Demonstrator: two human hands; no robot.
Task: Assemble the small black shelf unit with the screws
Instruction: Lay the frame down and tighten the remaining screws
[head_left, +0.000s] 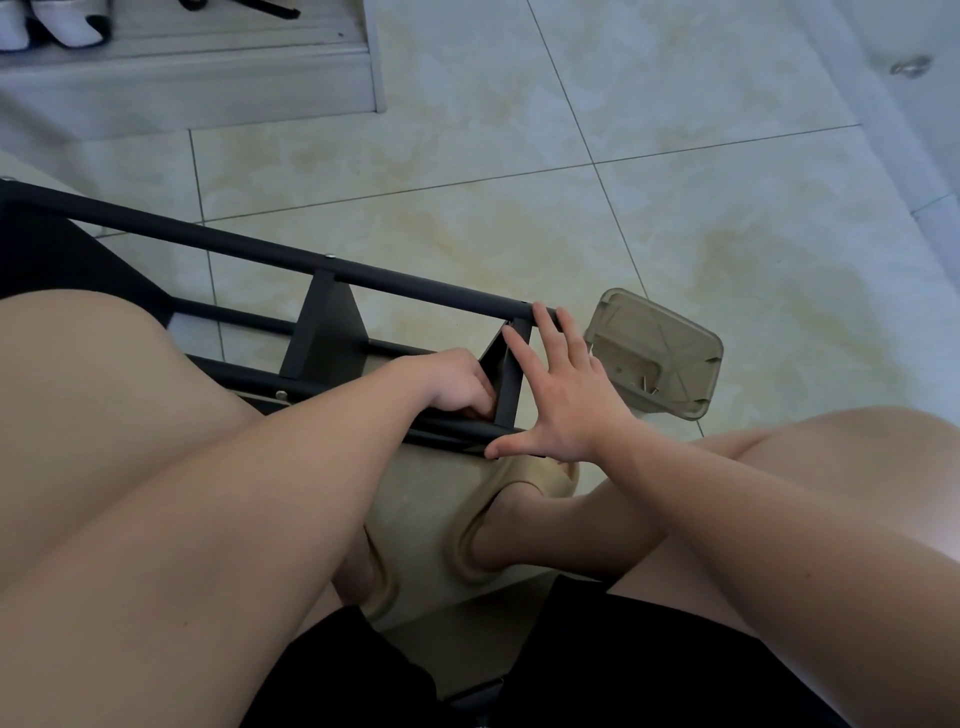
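- Pale cream tiled floor (519, 130) with dark grout lines fills most of the view. The person sits over it with bare legs either side.
- Small black metal shelf unit (260, 252) lies on its side on the floor. It runs from upper left down to the centre, across the person's left leg. Its end panel sits right between the two hands.
- Grey low step (208, 78) at top left, with white shoes (67, 21) on it (only partly in frame).
- Beige foam slippers (519, 483) on the feet, just below the frame's near end.
- Clear smoky plastic tray (623, 312) on the floor, just beside the shelf's end and to the right of the right hand.
- Right hand (566, 395): flat and spread, fingers straight and apart. The fingertips rest on the upper tube and end panel, and the thumb stretches to the end of the lower tube. The forearm comes in from lower right.
- Left hand (452, 379): knuckles up, fingers curled down against the lower tube at the panel's foot. The fingertips are hidden, so I can't tell what they pinch.
- A few small silver screws (649, 385) lie in the tray.
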